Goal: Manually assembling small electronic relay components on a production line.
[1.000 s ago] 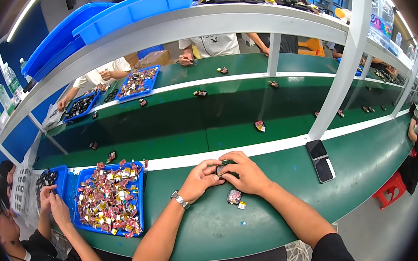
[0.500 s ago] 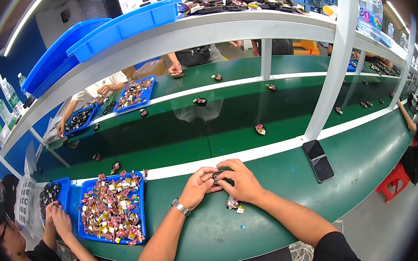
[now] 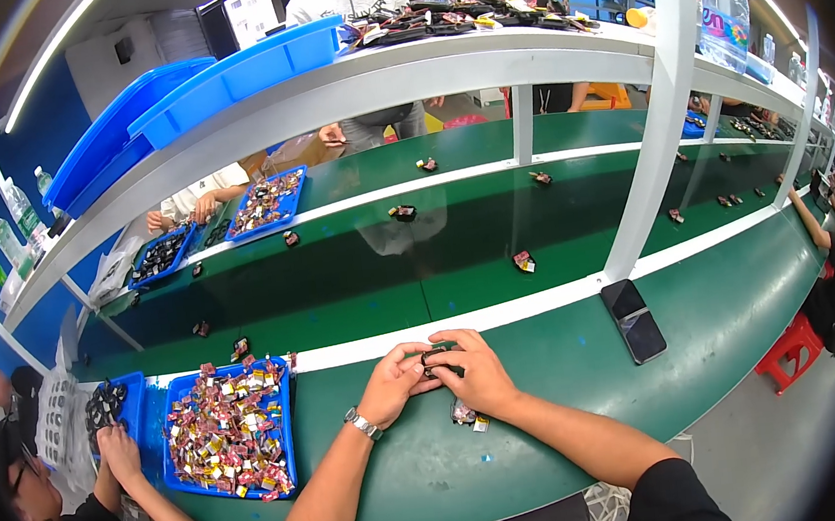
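Note:
Close together over the green bench, my left hand [image 3: 393,387] and my right hand [image 3: 479,375] pinch a small black plastic part [image 3: 431,362] between their fingertips. Much of the part is covered by fingers, so its exact kind cannot be made out. Just below my right hand, a small piece with pink, white and yellow bits [image 3: 467,414] lies on the bench. To the left of my forearm stands a blue tray [image 3: 168,455] heaped with small pink, white and yellow pieces.
A folded-out phone [image 3: 634,320] lies at right near the white rail [image 3: 503,311]. Beyond it, small assemblies [image 3: 524,262] lie scattered on the green belt. A white post [image 3: 660,117] rises at right under a shelf. A co-worker's hand [image 3: 117,452] is at a blue tray of black parts.
My hands stay together around the black part, with slight finger movement. The left co-worker's hands have moved to the tray of black parts. Assemblies on the belt have barely shifted.

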Available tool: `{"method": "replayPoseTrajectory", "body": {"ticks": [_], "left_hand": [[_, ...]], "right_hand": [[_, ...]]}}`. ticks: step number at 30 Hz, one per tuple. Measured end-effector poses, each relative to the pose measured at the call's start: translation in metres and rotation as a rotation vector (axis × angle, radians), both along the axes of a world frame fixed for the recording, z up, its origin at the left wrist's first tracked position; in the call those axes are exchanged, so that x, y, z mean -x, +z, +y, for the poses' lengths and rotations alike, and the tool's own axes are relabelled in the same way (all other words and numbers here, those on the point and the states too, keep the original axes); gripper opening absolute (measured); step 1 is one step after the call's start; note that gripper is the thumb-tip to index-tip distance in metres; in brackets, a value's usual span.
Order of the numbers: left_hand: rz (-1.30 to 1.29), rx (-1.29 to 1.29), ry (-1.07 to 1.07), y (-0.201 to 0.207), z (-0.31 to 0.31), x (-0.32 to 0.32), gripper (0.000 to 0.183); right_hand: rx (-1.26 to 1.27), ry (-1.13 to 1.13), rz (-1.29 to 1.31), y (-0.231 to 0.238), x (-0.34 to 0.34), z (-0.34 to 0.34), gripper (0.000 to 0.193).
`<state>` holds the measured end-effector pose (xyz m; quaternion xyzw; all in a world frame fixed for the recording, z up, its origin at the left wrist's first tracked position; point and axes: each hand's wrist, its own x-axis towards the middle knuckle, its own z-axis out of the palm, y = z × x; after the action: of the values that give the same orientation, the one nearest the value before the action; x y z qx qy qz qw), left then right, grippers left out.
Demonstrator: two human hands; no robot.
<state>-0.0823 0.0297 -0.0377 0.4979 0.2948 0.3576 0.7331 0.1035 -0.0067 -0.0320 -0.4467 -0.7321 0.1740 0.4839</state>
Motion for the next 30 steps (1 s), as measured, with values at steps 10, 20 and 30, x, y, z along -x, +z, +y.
{"method": "replayPoseTrajectory", "body": {"ticks": [10, 20, 30], "left_hand": [[-0.009, -0.046, 0.063, -0.002, -0.001, -0.001, 0.024], [-0.016, -0.048, 0.069, -0.001, -0.002, -0.005, 0.025], [-0.017, -0.026, 0.116, 0.004, -0.005, -0.008, 0.026]], "right_hand": [[-0.142, 0.042, -0.076, 0.013, 0.002, -0.001, 0.02], [-0.022, -0.008, 0.017, -0.001, 0.002, 0.003, 0.018], [-0.151, -0.066, -0.045, 0.007, 0.002, 0.002, 0.02]]}}
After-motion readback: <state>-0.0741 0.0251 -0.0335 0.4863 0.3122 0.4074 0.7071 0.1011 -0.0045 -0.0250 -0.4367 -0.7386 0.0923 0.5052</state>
